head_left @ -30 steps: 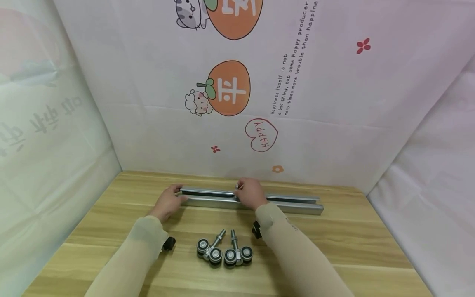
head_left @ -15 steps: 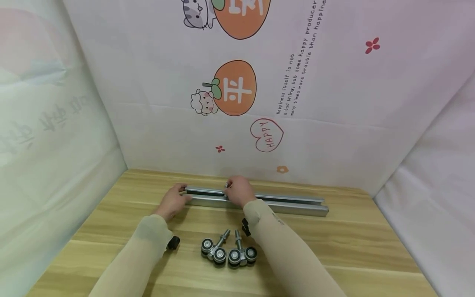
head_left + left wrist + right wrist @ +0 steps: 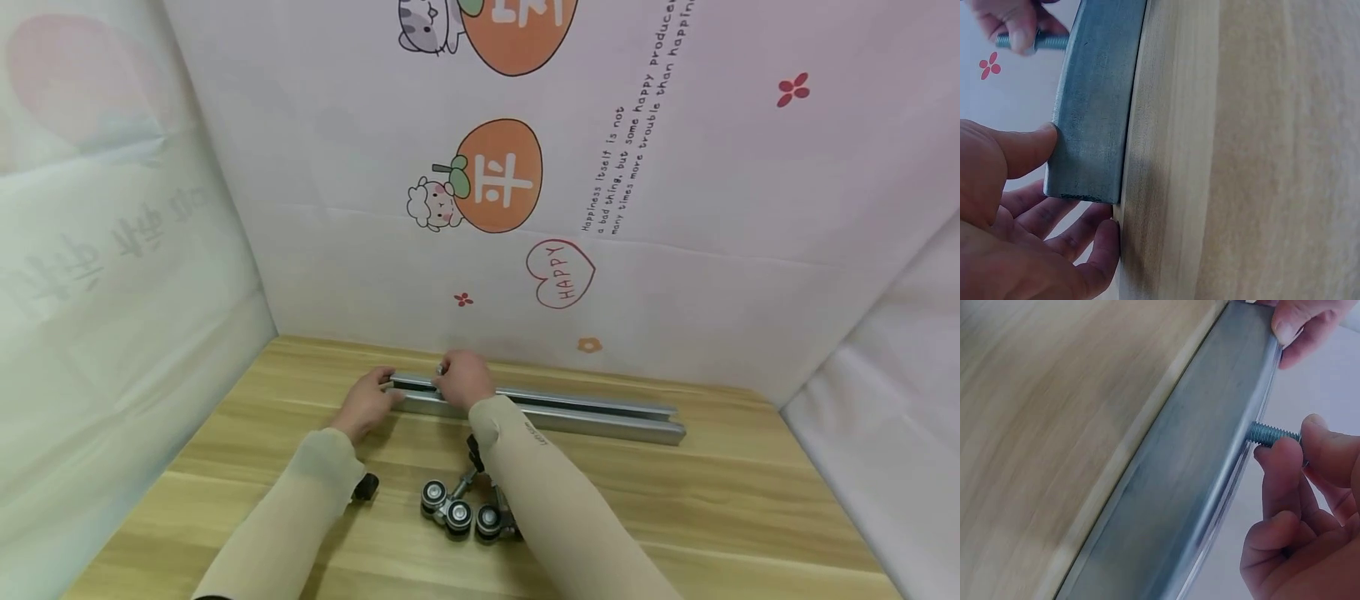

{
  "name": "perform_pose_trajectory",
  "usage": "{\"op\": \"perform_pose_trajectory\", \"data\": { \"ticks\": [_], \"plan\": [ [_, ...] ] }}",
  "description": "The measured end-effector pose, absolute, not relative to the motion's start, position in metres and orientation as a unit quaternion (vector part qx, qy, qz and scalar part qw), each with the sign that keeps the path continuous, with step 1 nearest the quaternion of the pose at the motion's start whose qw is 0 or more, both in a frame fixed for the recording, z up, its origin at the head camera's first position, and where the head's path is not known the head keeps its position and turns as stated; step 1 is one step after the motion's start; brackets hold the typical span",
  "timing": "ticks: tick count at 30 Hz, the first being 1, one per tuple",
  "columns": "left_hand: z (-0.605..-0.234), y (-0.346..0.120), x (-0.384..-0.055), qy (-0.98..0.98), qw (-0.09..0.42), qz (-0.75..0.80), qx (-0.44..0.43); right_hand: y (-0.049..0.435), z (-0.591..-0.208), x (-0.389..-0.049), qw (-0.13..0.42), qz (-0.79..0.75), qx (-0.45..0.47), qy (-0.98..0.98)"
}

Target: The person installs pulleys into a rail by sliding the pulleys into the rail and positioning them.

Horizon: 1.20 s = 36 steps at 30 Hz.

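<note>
At the table's twelve o'clock, I see the left hand gripping the rail at its nine-o'clock end while the right hand pinches a bolt jutting from it, two trolleys lying toward seven.

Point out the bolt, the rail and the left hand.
Bolt (image 3: 1267, 434), right wrist view: on its threaded shaft.
Rail (image 3: 1096, 103), left wrist view: on its flat side.
Left hand (image 3: 366, 404), head view: on its back.
</note>
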<state>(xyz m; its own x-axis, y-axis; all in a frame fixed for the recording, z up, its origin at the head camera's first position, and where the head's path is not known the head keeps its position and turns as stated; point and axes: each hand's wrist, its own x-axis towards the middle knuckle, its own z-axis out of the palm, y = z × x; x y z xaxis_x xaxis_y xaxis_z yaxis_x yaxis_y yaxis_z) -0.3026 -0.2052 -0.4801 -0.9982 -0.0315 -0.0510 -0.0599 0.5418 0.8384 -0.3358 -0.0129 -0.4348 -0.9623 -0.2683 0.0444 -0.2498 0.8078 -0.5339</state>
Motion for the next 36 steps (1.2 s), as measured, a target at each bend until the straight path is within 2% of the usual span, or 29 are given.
{"op": "perform_pose_trajectory", "data": {
  "ticks": [17, 29, 36],
  "plan": [
    [-0.477, -0.189, -0.306, 0.88, 0.008, 0.474, -0.028, -0.044, -0.432, -0.339, 0.02, -0.302, -0.14, 0.943],
    [-0.478, -0.196, -0.304, 0.88, 0.006, 0.473, -0.031, -0.062, -0.437, -0.341, -0.004, -0.292, -0.155, 0.944],
    [-0.48, -0.202, -0.303, 0.883, 0.0, 0.469, -0.035, -0.07, -0.438, -0.341, 0.002, -0.293, -0.157, 0.943]
  ]
}}
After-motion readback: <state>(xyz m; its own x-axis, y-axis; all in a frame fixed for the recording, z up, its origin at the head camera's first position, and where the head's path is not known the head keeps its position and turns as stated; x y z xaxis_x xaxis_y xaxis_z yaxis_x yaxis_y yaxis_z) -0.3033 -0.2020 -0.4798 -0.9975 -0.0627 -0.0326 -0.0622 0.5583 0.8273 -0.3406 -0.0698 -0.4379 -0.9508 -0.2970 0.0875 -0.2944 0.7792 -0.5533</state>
